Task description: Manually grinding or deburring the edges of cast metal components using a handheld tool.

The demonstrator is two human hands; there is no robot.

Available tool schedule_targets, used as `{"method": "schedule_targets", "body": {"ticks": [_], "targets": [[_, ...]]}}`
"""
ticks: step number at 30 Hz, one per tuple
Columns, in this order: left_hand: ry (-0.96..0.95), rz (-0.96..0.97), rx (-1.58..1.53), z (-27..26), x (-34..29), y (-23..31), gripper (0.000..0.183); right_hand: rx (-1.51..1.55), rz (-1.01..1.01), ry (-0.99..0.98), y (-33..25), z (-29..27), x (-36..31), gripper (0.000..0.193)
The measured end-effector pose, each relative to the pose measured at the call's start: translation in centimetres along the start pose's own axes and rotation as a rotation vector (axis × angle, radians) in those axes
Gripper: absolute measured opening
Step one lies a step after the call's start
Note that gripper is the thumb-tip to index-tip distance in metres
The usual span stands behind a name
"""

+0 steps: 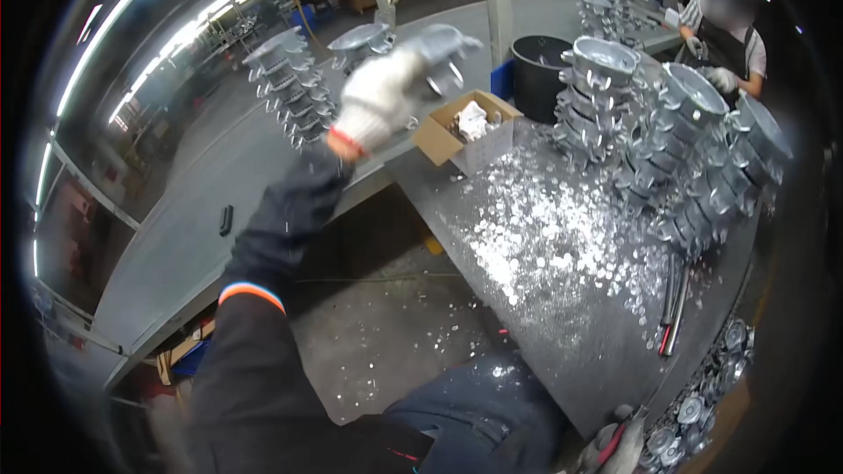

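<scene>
My left hand [378,96], in a white knit glove with a red cuff, is stretched out over the far table and smeared by motion. It grips a silvery ring-shaped metal casting [443,46] with lugs. Just beyond stand a tall stack of similar castings [294,88] and a shorter stack [358,39]. At the lower right edge, my gloved right hand [625,452] is partly cut off. Its fingers are closed round a red-handled tool [609,444], whose kind I cannot make out.
Small shiny metal scraps [536,237] cover much of the near bench. Leaning stacks of castings [601,96], an open cardboard box [479,136] and a black bin [537,79] stand behind. Dark rods [672,303] lie at right. A co-worker [729,35] works at the far right.
</scene>
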State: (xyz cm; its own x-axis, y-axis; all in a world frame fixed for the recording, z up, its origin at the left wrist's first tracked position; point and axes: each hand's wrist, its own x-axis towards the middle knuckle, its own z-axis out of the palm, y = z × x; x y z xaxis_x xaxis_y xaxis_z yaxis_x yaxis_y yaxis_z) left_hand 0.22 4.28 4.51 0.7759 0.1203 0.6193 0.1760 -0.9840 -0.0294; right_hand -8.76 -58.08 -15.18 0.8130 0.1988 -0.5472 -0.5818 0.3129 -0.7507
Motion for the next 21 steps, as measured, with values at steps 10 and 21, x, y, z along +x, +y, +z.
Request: {"method": "schedule_targets", "body": {"ticks": [10, 21], "targets": [[-0.224, -0.339, 0.358, 0.1, 9.0, -17.2, 0.052, -0.186, -0.03, 0.201, -2.5, 4.5, -1.1, 0.056], [-0.084, 0.039, 0.207, 3.6, 11.3, -6.4, 0.079, -0.021, 0.021, 0.019, -1.6, 2.0, 0.1, 0.051]]}}
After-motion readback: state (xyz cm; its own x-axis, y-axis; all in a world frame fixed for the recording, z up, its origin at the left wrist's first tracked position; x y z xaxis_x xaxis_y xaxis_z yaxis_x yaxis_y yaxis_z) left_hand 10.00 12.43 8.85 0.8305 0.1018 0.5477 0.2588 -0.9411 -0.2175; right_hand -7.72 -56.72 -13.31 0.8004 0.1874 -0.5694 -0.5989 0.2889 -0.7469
